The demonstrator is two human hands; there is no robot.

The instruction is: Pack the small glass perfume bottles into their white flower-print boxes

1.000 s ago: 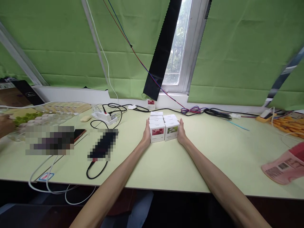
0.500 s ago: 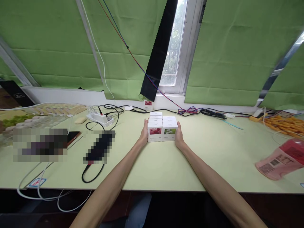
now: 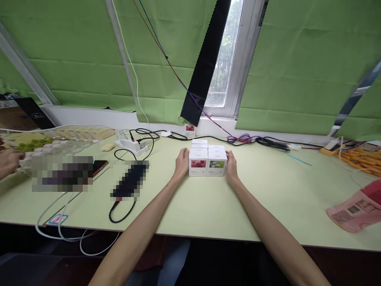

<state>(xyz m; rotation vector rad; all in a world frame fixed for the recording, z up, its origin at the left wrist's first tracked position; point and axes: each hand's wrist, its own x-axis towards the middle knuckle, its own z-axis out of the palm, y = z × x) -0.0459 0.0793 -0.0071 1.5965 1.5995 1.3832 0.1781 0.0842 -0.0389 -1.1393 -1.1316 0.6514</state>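
Observation:
Several small white boxes stand together in two rows on the table in front of me. The nearest left box [image 3: 198, 169] carries a picture of red flowers, and the nearest right box [image 3: 216, 169] shows white flowers on green. My left hand [image 3: 182, 162] lies along the left side of the group, its fingers stretched forward beside the boxes. Along the right side is my right hand [image 3: 231, 163], fingers extended and slightly bent, loosely beside the boxes. The outer fingertips of both hands are partly hidden, and I cannot tell whether they still touch the cardboard.
Another small box [image 3: 190, 130] stands by the window sill. A power strip [image 3: 132, 146], cables and a blurred-out dark device [image 3: 130, 180] lie to the left. Another person's hand [image 3: 10, 161] is at the far left. A pink bottle [image 3: 355, 208] lies at right, near orange pieces [image 3: 357, 159].
Both hands have loosened from the sides of the boxes, the right one moving slightly outward. The view has shifted a little, and another person's hand has appeared at the left edge.

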